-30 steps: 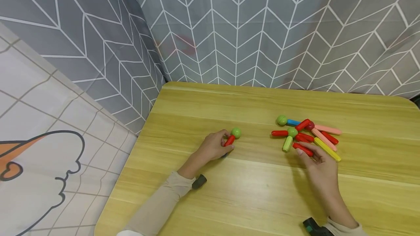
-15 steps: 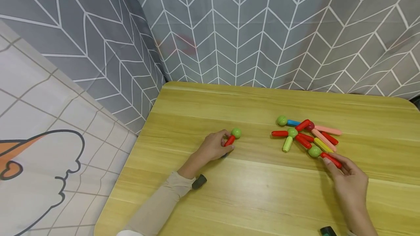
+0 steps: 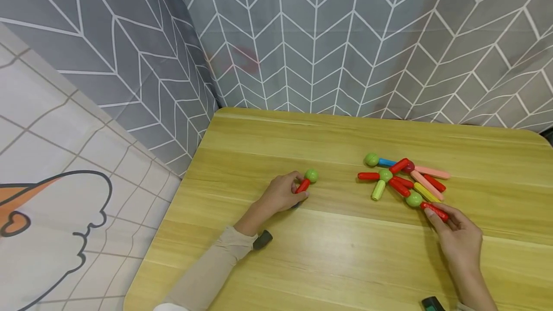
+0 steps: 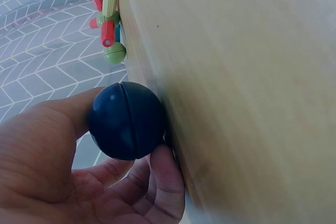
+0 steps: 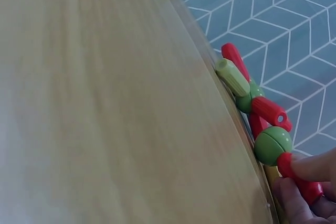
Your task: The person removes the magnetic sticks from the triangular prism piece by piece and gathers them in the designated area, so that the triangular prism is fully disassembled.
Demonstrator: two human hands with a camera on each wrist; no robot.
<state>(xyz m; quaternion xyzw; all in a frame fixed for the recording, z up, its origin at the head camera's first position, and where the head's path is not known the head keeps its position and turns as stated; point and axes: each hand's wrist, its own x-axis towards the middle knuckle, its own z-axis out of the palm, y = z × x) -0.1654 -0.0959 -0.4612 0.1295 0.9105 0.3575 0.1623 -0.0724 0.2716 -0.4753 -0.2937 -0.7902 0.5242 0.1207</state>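
My left hand (image 3: 282,191) grips a magnetic stick piece: a red stick (image 3: 303,185) with a green ball (image 3: 311,175) at its far end. A dark blue ball (image 4: 127,120) sits between thumb and fingers in the left wrist view. On the right, my right hand (image 3: 460,234) pinches a red magnetic stick (image 3: 434,210) between thumb and fingers. Its far end meets a green ball (image 3: 414,199), which adjoins another red stick (image 3: 399,187) of a star-shaped cluster. That cluster has a green centre ball (image 3: 385,175), several red sticks and a light green stick (image 3: 378,190).
Behind the cluster lie a blue stick (image 3: 386,162) with a green ball (image 3: 371,159), a dark red ball (image 3: 408,166), pink sticks (image 3: 426,185) and a yellow stick (image 3: 425,191). A grey patterned curtain (image 3: 302,37) hangs at the table's (image 3: 268,128) back edge.
My right hand has moved right and toward me with the red stick, then shifted very slightly back left. The green ball at the stick's end has come into view. My left hand stays put.
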